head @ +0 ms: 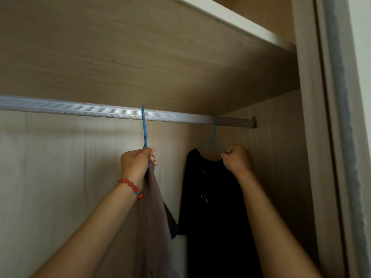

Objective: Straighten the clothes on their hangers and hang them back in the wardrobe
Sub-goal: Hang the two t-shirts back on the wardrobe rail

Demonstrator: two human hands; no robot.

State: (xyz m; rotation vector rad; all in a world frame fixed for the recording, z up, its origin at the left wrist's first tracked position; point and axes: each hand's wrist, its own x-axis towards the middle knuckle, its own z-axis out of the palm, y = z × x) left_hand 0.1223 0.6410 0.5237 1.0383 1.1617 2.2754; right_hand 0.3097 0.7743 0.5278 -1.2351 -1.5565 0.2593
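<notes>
Left hand [138,162] around blue hanger [144,127], under rail [80,108].

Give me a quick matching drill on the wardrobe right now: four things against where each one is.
Things:
1. black T-shirt
2. greyish-brown garment
3. red bead bracelet
4. ribbed silver metal rail

Places:
A. on the left wrist
B. under the wooden shelf, carrying both blue hooks
C. below the left hand
D. on the thin blue hanger pinched by the right hand

Pairs: 1-D, 2-C, 3-A, 4-B
</notes>
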